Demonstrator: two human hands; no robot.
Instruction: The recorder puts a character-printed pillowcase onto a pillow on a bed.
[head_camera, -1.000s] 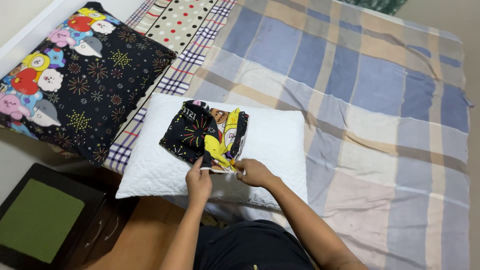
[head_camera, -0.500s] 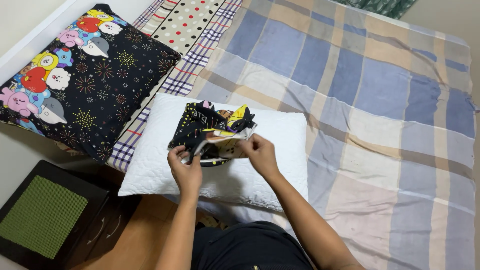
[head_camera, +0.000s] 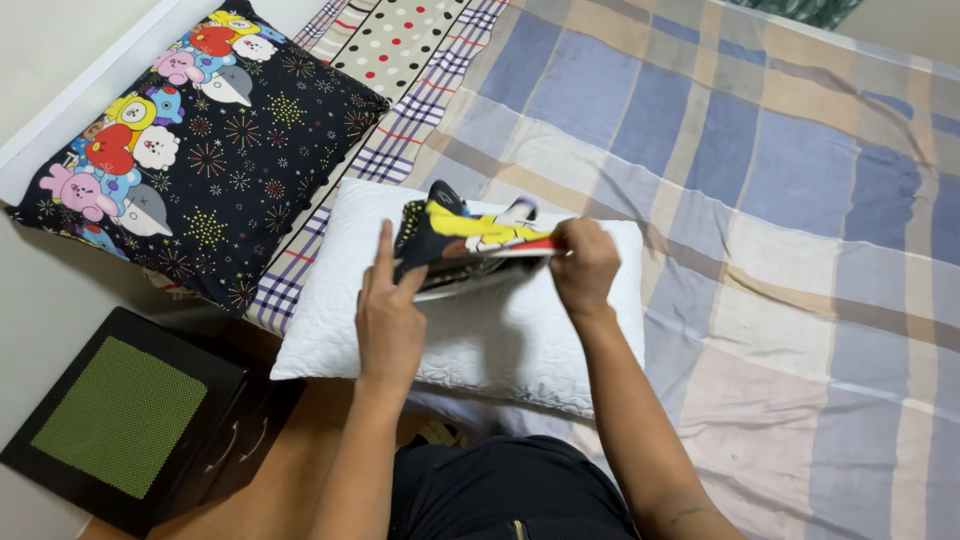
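Note:
A white quilted pillow (head_camera: 500, 340) lies at the near edge of the bed. Above it I hold up a folded black pillowcase (head_camera: 455, 235) with yellow and red cartoon prints. My left hand (head_camera: 388, 310) has its fingers straight and slipped against the left end of the cloth, thumb on the outside. My right hand (head_camera: 583, 265) pinches the right end of the cloth, lifting it off the pillow. The cloth's open edge faces me.
A black pillow (head_camera: 200, 150) with colourful cartoon figures rests at the head of the bed on the left. A plaid blue and beige sheet (head_camera: 780, 200) covers the mattress. A black box with a green mesh top (head_camera: 125, 415) stands on the floor at lower left.
The folded cloth has been lifted off the pillow and stretched wider. My hands have moved apart, the left to the cloth's left end, the right to its right end.

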